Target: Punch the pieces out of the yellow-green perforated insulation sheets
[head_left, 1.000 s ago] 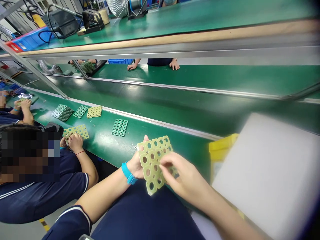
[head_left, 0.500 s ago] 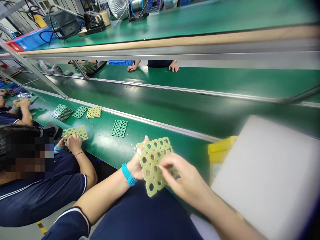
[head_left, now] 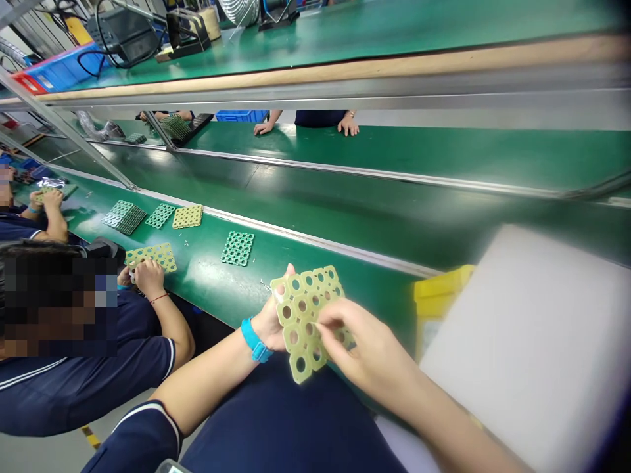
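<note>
Your left hand holds the yellow perforated panel at its left side. Your right hand overlaps the panel's right part, thumb and forefinger narrowed; can't tell if anything's pinched. Green panel farther left.

Room over green bench; rightward obstacles: yellow bin and white slab.

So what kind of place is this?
It looks like a factory workroom, though I can't be sure. You can see long green benches, matching navy shirts, and boards full of holes, one held in the left hand.
</note>
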The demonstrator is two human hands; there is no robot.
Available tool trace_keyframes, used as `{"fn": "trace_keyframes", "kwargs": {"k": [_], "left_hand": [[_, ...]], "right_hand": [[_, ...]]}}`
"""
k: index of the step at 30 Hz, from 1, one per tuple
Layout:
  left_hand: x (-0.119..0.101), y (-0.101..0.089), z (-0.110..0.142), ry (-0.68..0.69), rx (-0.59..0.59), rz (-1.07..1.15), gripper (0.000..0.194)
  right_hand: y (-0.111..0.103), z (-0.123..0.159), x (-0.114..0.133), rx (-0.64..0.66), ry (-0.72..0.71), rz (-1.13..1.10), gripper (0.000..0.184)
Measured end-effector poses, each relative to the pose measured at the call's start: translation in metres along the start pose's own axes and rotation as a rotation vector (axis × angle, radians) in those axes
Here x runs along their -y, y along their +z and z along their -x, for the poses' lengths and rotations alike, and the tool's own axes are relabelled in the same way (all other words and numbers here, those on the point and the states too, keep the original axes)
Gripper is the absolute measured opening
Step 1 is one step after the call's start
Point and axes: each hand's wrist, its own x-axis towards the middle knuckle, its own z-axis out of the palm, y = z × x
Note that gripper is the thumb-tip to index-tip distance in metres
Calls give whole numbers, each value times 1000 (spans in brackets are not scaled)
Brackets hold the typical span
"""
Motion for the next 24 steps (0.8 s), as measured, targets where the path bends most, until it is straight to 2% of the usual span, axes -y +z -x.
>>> {"fn": "trace_keyframes", "kwargs": {"k": [12, 18, 21, 24], "left_hand": [[0, 4, 2, 4, 0, 25, 81], [2, 3, 1, -2, 33, 20, 85], [3, 2, 0, 29, 6, 18, 81], [5, 1, -2, 3, -6, 45, 76]], "right_hand": [[4, 0, -4, -57, -25, -1, 16], [0, -1, 1, -13, 16, 40, 16], [-1, -1, 0, 49, 54, 74, 16], [2, -2, -5, 106, 123, 78, 18]]}}
